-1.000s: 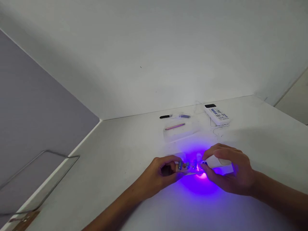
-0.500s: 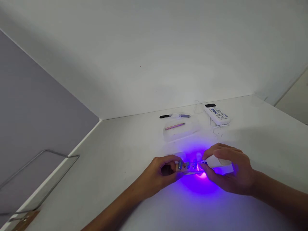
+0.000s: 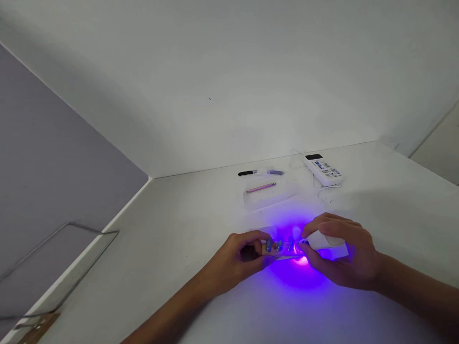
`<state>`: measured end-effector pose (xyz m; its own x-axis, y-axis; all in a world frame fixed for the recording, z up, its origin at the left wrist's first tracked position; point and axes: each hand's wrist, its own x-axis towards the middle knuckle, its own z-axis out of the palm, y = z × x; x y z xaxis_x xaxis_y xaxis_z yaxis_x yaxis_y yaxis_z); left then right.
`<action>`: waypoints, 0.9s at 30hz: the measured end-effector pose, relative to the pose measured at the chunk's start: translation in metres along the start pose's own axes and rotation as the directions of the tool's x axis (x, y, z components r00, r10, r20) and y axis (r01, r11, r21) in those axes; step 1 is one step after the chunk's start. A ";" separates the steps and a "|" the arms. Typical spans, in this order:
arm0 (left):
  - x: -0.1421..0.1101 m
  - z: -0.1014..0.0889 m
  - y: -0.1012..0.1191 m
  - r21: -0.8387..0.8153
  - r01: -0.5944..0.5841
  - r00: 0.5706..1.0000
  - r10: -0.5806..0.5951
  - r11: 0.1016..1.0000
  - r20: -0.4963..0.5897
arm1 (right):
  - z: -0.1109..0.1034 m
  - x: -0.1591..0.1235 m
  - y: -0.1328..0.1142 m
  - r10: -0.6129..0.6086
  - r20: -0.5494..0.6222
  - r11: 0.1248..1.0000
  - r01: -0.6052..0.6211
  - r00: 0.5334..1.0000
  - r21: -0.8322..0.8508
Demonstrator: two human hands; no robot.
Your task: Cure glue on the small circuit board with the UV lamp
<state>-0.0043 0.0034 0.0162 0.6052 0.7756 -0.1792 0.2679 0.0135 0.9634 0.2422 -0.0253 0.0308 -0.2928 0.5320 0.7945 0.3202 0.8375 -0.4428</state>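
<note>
My left hand (image 3: 233, 260) pinches the left end of a narrow pale strip (image 3: 283, 252) between thumb and fingers. Several small glossy blue pieces (image 3: 279, 245), which look like false nails, sit in a row on the strip. My right hand (image 3: 353, 253) is closed around a white handheld UV lamp (image 3: 324, 240) at the strip's right end. Violet light from the lamp falls on that end and the table about it. Glare and my right fingertips hide the detail there, so whether the lamp touches the strip cannot be made out.
Behind my hands, a pink pen-like tool (image 3: 261, 188) lies on a clear sheet (image 3: 283, 197). Beyond it is a capped pen (image 3: 245, 173). A white device with a dark display (image 3: 324, 171) and a thin cord stands back right. A wall (image 3: 229, 86) borders the white table (image 3: 172, 229).
</note>
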 end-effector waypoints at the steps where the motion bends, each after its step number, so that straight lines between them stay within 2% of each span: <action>1: 0.000 0.000 0.000 0.005 0.003 1.000 -0.003 1.000 0.000 | 0.000 0.000 0.000 0.005 -0.003 1.000 -0.005 1.000 -0.002; 27: 0.001 -0.001 0.001 0.019 0.005 1.000 -0.005 1.000 0.011 | 0.000 0.003 -0.002 -0.019 0.026 1.000 0.019 0.999 0.010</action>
<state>-0.0048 0.0048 0.0171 0.6123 0.7684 -0.1862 0.2849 0.0052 0.9585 0.2404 -0.0255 0.0339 -0.3221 0.5192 0.7916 0.3053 0.8485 -0.4322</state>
